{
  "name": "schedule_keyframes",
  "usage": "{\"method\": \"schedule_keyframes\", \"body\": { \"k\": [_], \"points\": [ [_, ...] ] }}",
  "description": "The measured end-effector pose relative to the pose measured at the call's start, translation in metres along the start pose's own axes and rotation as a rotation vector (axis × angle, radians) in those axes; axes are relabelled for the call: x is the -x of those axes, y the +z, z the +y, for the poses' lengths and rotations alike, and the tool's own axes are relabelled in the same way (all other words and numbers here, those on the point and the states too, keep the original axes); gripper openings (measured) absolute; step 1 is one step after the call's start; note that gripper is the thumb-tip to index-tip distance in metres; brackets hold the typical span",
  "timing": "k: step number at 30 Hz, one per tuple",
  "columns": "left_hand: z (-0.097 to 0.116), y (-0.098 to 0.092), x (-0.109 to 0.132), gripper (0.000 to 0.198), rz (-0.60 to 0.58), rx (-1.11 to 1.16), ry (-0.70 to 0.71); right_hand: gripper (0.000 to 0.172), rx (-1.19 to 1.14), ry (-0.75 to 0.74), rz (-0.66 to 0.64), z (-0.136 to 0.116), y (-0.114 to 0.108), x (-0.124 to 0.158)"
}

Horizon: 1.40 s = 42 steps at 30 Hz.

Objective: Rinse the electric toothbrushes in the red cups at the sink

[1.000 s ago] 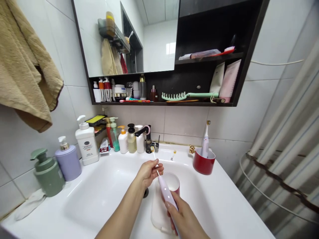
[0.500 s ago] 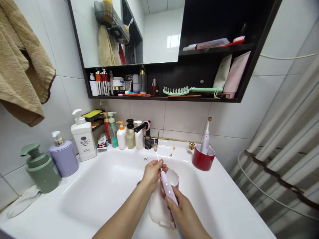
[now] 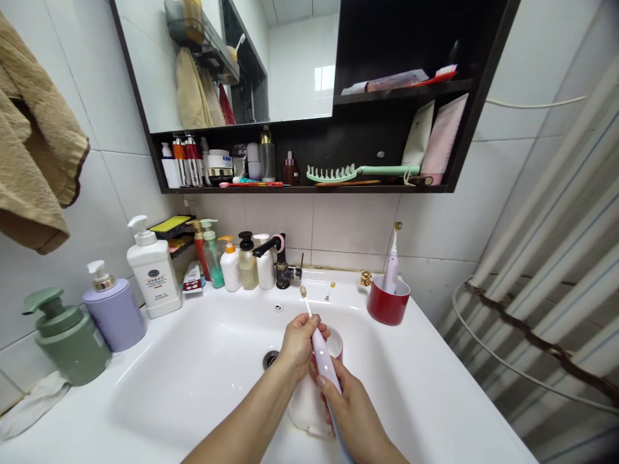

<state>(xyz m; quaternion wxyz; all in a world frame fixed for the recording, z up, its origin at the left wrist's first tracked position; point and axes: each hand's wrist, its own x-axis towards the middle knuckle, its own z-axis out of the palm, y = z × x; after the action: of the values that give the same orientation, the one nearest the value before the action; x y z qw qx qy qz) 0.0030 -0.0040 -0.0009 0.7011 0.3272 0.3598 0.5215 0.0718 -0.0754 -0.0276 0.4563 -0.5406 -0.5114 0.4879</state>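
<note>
Over the white sink [image 3: 193,367], my left hand [image 3: 298,341] pinches the thin neck of a pale pink electric toothbrush [image 3: 323,356] just above its handle. Lower down, my right hand [image 3: 351,403] is wrapped round the handle. The brush head [image 3: 304,292] points up and away, towards the black faucet [image 3: 282,261]. Beneath my hands, a red cup with a white inside [image 3: 335,341] and a whitish tray [image 3: 307,409] sit in the basin, both partly covered by the hands. A loose brush head [image 3: 329,291] lies on the back ledge.
A red cup [image 3: 388,306] holding another electric toothbrush [image 3: 391,267] stands on the right rim. Pump bottles [image 3: 155,274] line the left and back. Overhead is a dark shelf [image 3: 309,189] with a green hairbrush [image 3: 338,173]; a towel [image 3: 36,129] hangs at left.
The view has shifted a little, uncovering more of the drain. My left hand sits closer to the toothbrush handle, and the brush head's bristles have turned more into view.
</note>
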Motion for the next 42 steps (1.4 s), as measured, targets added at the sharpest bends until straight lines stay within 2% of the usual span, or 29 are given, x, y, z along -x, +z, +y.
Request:
{"method": "schedule_keyframes", "body": {
  "k": [4,8,11,16,22,26,29,33,35,39,42],
  "points": [
    [0.001,0.002,0.002,0.012,-0.013,0.012,-0.004,0.024,-0.13,0.059,-0.078,-0.004,0.002,0.001],
    [0.002,0.001,0.002,0.012,-0.035,-0.012,0.027,0.023,-0.174,0.05,-0.059,-0.006,0.002,0.001],
    [0.002,0.0,0.001,0.013,-0.05,0.004,-0.004,0.024,-0.255,0.105,-0.14,-0.004,0.002,0.001],
    [0.004,0.001,0.001,0.013,-0.058,-0.003,0.042,0.026,-0.077,-0.023,-0.026,-0.003,0.001,0.001],
    [0.005,0.0,0.002,0.013,-0.066,0.017,0.012,0.027,-0.261,0.062,-0.183,-0.006,0.004,0.001],
    [0.006,0.002,0.003,0.014,-0.06,0.028,0.043,0.026,-0.261,0.06,-0.173,-0.009,0.004,0.002],
    [0.01,0.002,0.004,0.017,-0.083,-0.017,0.082,0.023,-0.236,-0.042,-0.135,-0.019,-0.002,-0.002],
    [0.014,-0.005,0.0,0.023,-0.025,-0.223,0.28,0.025,-0.065,-0.27,0.154,-0.042,-0.015,-0.027],
    [0.011,-0.01,-0.002,0.021,-0.024,-0.396,0.389,0.027,-0.003,-0.314,0.235,-0.048,-0.022,-0.046],
    [-0.002,-0.023,0.0,0.025,-0.175,-0.899,0.607,0.027,0.171,-0.307,0.302,-0.036,-0.028,-0.078],
    [-0.012,-0.03,0.002,0.03,-0.3,-1.189,0.638,0.023,0.328,-0.274,0.308,-0.016,-0.028,-0.088]
  ]
}}
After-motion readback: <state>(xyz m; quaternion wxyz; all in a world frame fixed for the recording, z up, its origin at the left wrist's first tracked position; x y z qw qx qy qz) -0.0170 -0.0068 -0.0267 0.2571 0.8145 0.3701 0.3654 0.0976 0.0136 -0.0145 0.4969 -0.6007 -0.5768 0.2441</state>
